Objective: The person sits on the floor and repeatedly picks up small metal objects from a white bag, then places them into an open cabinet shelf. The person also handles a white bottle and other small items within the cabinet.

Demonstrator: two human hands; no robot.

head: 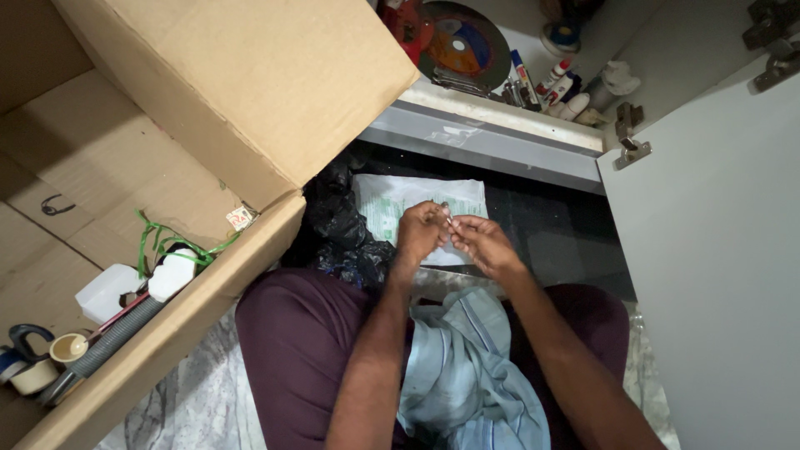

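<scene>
1. Head view, packages and labels: a large open cardboard box (192,125) filled the left side, its flap raised over the middle. A small white and red sticker (240,217) sat at the box's front edge. Inside lay a white plastic jug (107,292), a green cord (171,243), a grey ribbed hose (112,337) and rolls of tape (29,367).
2. On the dark floor (567,233) ahead lay a flat white packet (392,204) with pale green print, just beside a crumpled black plastic bag (337,229).
3. At the top, an open cabinet shelf (500,112) carried a round cutting disc (462,46) with an orange and blue label, and small tubes (558,83) with red caps. A grey cabinet door (717,250) stood open at the right.
4. Hands: both forearms reached forward over the person's lap and a pale blue cloth (467,375). The left hand (421,232) and right hand (483,243) met above the white packet, fingers pinched together on a tiny pale object (451,222), too small to identify.
</scene>
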